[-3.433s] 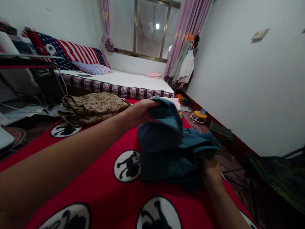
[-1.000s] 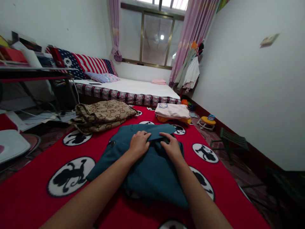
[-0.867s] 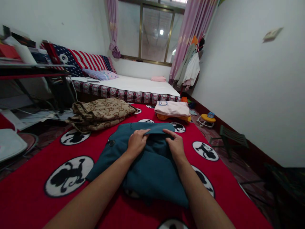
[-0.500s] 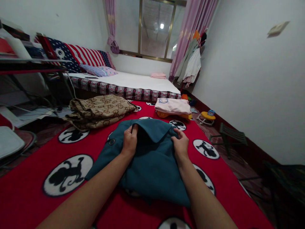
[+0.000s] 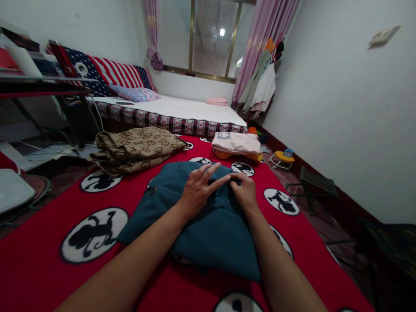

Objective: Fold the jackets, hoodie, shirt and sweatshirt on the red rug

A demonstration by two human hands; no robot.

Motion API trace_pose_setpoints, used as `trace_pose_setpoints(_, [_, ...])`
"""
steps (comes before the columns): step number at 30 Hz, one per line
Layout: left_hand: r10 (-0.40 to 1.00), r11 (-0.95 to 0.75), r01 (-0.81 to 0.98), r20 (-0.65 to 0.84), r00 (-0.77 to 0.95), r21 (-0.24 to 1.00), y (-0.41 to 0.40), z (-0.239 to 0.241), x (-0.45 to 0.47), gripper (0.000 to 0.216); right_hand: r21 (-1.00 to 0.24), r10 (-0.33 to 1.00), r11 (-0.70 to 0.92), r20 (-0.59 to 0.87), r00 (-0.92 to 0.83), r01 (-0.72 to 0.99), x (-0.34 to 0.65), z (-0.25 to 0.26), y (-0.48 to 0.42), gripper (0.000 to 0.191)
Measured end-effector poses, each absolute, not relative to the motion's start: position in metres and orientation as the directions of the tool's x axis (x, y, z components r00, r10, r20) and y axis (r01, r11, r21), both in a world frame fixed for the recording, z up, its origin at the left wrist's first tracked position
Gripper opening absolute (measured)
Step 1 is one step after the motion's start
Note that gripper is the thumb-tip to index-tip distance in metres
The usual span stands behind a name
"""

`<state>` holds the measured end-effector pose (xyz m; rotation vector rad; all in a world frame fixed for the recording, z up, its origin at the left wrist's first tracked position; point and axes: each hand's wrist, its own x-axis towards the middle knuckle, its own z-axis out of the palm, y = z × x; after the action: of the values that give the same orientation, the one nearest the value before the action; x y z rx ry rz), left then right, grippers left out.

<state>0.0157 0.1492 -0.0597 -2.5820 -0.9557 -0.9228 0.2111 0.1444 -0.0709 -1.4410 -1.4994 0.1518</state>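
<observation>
A folded teal jacket [image 5: 214, 236] lies in front of me on a red blanket [image 5: 156, 277]. A dark button shows on its left side and a buttonhole near its upper edge. My left hand [image 5: 198, 188] rests over the upper middle of the jacket, fingers spread and pointing right, covering part of the collar area. At the upper right corner, my right hand [image 5: 244, 190] pinches the jacket's edge between thumb and fingers. The fingertips of both hands nearly meet there.
A brown patterned garment [image 5: 138, 149] lies at the back left. Folded pink clothing [image 5: 235, 143] rests on yellow cloth [image 5: 224, 154] at the back right. Beyond are a bed [image 5: 185, 108], a yellow stool [image 5: 282, 157] and a dark folding stool [image 5: 316, 184]. A desk stands left.
My left hand has let go of the collar flap's left side and moved right, laying its fingers over the jacket. The raised flap now lies flatter. My right hand stays at the right corner.
</observation>
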Motion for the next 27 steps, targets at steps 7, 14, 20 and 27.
trace_pose_setpoints(7, [0.601,-0.746,0.661,0.513,0.613,0.084,0.162,-0.065,0.016,0.039,-0.726,0.846,0.196,0.465,0.260,0.659,0.204,-0.069,0.144,0.046])
trace_pose_setpoints(14, [0.811,-0.542,0.208,0.572,-0.126,0.814,0.179,-0.062,0.005,0.026,-0.761,0.828,0.164,0.452,0.332,0.628,0.212,-0.074,0.148,0.064])
trace_pose_setpoints(20, [0.881,-0.471,-0.131,0.459,-0.113,0.872,0.168,-0.048,0.010,0.029,-0.655,0.787,0.023,0.478,0.390,0.756,0.220,-0.077,0.147,0.058])
trace_pose_setpoints(27, [0.619,-0.697,0.004,0.598,0.509,0.717,0.137,-0.037,0.023,0.017,-0.424,0.734,0.248,0.669,0.116,0.871,0.217,-0.052,0.134,0.067])
